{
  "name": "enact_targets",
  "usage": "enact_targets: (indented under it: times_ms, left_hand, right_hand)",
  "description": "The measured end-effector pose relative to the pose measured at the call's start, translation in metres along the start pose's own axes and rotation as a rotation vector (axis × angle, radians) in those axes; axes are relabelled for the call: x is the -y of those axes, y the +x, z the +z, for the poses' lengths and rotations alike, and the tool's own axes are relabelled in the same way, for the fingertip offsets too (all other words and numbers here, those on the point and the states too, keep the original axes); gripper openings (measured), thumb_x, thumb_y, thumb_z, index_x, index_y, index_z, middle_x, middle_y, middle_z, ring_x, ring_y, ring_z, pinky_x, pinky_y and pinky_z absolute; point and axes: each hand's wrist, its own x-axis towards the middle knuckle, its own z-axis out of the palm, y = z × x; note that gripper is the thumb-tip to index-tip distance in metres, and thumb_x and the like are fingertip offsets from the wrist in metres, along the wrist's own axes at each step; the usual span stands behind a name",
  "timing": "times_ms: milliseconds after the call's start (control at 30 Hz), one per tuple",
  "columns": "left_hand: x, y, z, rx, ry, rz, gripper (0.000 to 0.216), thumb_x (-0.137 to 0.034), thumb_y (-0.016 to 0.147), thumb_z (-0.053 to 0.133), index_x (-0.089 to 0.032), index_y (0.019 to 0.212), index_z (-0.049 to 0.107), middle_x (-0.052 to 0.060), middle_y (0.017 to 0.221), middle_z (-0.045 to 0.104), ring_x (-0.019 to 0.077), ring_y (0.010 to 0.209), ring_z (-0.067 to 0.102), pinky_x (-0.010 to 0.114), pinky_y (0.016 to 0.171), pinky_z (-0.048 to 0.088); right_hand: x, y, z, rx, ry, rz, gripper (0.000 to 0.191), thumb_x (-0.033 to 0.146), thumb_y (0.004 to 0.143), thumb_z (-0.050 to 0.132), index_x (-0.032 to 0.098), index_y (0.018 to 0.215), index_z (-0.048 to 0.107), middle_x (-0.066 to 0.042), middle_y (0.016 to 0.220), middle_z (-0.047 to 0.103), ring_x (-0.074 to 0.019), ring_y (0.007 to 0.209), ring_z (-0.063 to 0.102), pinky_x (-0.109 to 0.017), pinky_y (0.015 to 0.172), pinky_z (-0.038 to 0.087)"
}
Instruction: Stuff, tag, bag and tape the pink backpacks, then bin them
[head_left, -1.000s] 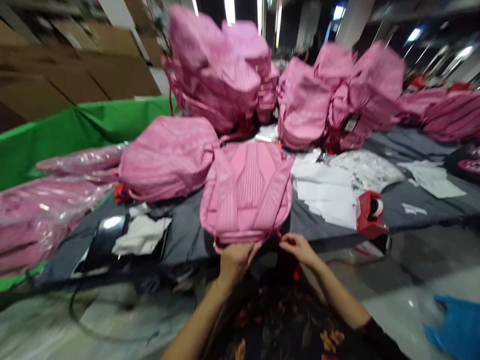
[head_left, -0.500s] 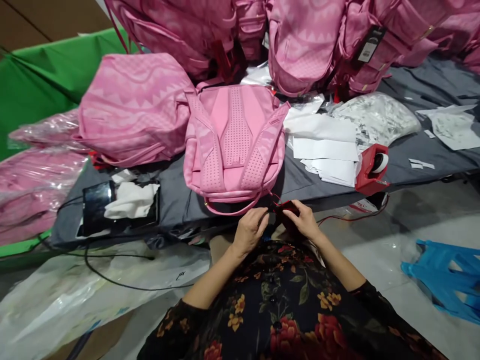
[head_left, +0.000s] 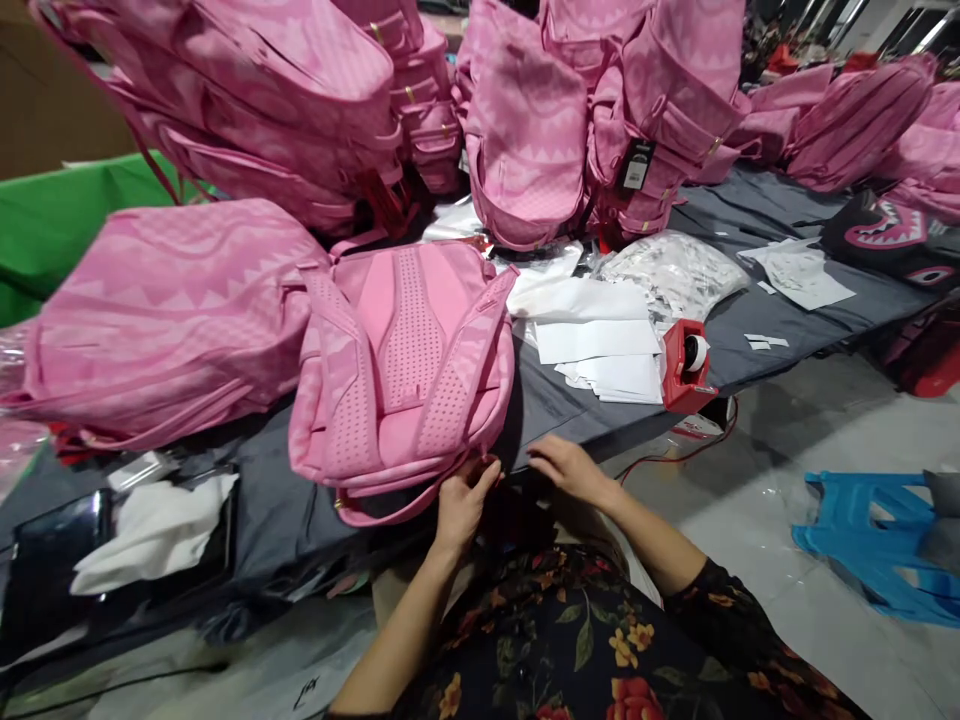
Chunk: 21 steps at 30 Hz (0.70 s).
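Observation:
A pink backpack (head_left: 409, 370) lies on the table with its padded back and shoulder straps facing up. Its carry handle (head_left: 390, 515) loops over the table's front edge. At the right end of that handle is my left hand (head_left: 459, 510), thumb and fingers closed together; a small dark red bit shows by the fingertips, but what they grip is mostly hidden. My right hand (head_left: 571, 468) is apart from the bag, just off the table edge, fingers stretched out and nothing seen in them. The dark space between my hands hides the red piece seen earlier.
Another pink backpack (head_left: 180, 310) lies to the left, with more standing behind. Right of the bag are white paper sheets (head_left: 600, 345), a red tape dispenser (head_left: 682, 375) and a plastic bag (head_left: 675, 270). A blue stool (head_left: 870, 540) stands on the floor.
My head view has turned rightward. My right hand has let go of the dark red piece and come away with fingers extended; my left hand has moved up against the backpack's handle.

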Motion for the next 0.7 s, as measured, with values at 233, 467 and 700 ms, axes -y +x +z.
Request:
enact_targets:
  times_ms: [233, 467, 700]
  left_hand:
    - [0.025, -0.021, -0.022, -0.108, 0.3, 0.228, 0.05, -0.064, 0.085, 0.063, -0.02, 0.104, 0.076, 0.009, 0.099, 0.081, 0.0271, 0.089, 0.076, 0.039, 0.086, 0.061]
    - [0.049, -0.043, -0.034, -0.382, 0.437, 0.248, 0.041, -0.053, 0.095, 0.056, -0.02, 0.114, 0.073, 0.008, 0.108, 0.08, 0.024, 0.097, 0.075, 0.035, 0.094, 0.059]
    - [0.05, -0.043, -0.032, -0.111, 0.162, 0.079, 0.057, -0.064, 0.085, 0.069, -0.02, 0.121, 0.072, 0.011, 0.117, 0.078, 0.0286, 0.11, 0.074, 0.043, 0.104, 0.057]
  right_hand:
    - [-0.06, 0.092, -0.143, -0.327, -0.163, 0.105, 0.023, 0.037, 0.094, 0.059, 0.019, 0.091, 0.073, -0.008, 0.091, 0.074, -0.0205, 0.085, 0.066, -0.031, 0.079, 0.052]
    - [-0.087, 0.161, -0.213, -0.093, -0.311, 0.25, 0.017, 0.031, 0.086, 0.065, 0.015, 0.086, 0.073, -0.003, 0.075, 0.07, -0.0156, 0.071, 0.06, -0.026, 0.071, 0.044]
    - [-0.112, 0.047, -0.181, -0.216, -0.471, 0.385, 0.038, 0.052, 0.075, 0.084, 0.021, 0.094, 0.071, -0.009, 0.095, 0.069, -0.0235, 0.088, 0.06, -0.033, 0.079, 0.046]
